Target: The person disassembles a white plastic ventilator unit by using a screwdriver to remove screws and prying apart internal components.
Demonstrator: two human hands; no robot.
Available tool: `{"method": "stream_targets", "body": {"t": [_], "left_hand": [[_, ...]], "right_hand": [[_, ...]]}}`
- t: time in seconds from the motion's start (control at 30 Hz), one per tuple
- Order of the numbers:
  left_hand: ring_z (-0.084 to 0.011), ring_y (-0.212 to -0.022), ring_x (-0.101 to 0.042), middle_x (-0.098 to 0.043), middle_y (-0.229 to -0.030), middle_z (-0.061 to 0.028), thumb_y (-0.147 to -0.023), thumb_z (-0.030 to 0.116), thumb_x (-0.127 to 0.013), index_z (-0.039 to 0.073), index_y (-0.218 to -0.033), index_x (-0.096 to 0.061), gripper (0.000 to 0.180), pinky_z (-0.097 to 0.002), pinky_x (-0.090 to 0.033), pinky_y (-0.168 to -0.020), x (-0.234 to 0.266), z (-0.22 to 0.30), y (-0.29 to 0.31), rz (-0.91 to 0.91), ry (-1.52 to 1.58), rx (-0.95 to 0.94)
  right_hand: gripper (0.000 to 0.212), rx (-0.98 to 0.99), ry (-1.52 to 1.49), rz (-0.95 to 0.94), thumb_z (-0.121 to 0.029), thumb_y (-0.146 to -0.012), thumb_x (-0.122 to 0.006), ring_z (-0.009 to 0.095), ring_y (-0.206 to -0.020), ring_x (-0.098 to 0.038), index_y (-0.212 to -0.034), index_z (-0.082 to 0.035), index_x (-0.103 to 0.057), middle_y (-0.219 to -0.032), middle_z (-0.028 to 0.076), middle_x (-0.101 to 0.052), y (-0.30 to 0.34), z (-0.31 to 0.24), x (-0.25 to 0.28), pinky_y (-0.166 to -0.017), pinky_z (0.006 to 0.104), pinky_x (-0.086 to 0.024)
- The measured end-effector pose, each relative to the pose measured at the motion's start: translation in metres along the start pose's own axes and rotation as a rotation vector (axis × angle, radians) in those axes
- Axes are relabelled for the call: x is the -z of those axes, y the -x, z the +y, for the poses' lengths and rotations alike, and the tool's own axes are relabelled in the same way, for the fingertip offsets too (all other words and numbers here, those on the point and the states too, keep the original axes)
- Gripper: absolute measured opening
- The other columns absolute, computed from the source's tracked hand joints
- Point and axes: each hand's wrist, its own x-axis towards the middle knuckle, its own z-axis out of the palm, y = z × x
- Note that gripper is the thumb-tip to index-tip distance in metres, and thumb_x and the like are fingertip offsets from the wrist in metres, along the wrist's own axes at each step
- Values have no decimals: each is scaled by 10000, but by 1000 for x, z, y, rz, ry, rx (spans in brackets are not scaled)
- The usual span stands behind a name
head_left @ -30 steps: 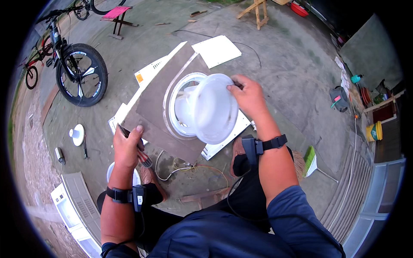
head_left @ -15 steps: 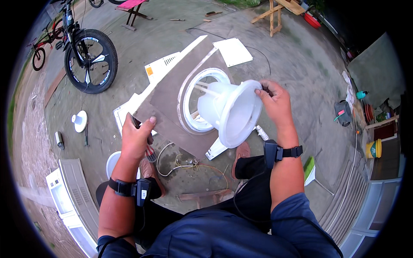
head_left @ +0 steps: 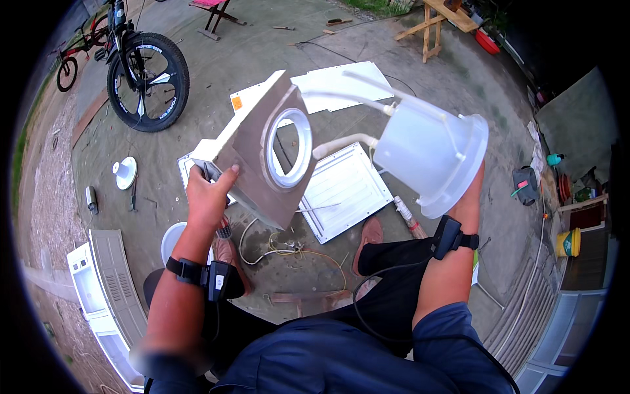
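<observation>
My left hand point(head_left: 209, 190) grips the near left edge of a tilted brown-grey panel box point(head_left: 252, 164) with white sides, its thumb on the face. A white ring point(head_left: 306, 150) lines the round opening in that panel. Off to the right, a translucent plastic tub point(head_left: 417, 141) is held up in the air, apart from the panel. Pale hoses point(head_left: 344, 142) stick out of its narrower end toward the panel. My right hand point(head_left: 477, 184) is behind the tub's flanged rim, supporting it; its fingers are mostly hidden.
White metal panels point(head_left: 344, 194) lie on the concrete beyond my feet. Loose hose and wires point(head_left: 289, 249) lie between my shoes. A white tube point(head_left: 405, 211) is beside my right foot. At the left are a bicycle point(head_left: 147, 82), a white disc part point(head_left: 126, 174) and a machine cabinet point(head_left: 111, 282).
The tub has come out of the panel's opening and moved right, turning so its hoses now show. The panel has tilted more upright, with my left hand still on its edge.
</observation>
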Motion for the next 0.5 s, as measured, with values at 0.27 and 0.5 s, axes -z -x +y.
{"method": "stream_targets", "body": {"t": [0.27,0.5], "left_hand": [[-99,-488,-499,-563,-738,-61,-788,348,-804,-31,-1008,-487,541,-269,-397,-411,8,6,-10,92,78,135],[-100,-436,-483,-544,-681,-36,-836,354,-758,-6,-953,-534,440,-261,-384,-382,27,0,-18,91,266,157]], "right_hand": [[299,-16,-140,129,-116,-971,-549,226,-889,-681,-1233,21,-592,-1075,118,-679,-8,10,26,-744,355,-577],[356,-67,-154,124,-157,-955,-591,256,-976,-674,-1263,21,-573,-1127,135,-666,-21,17,31,-810,385,-570]]}}
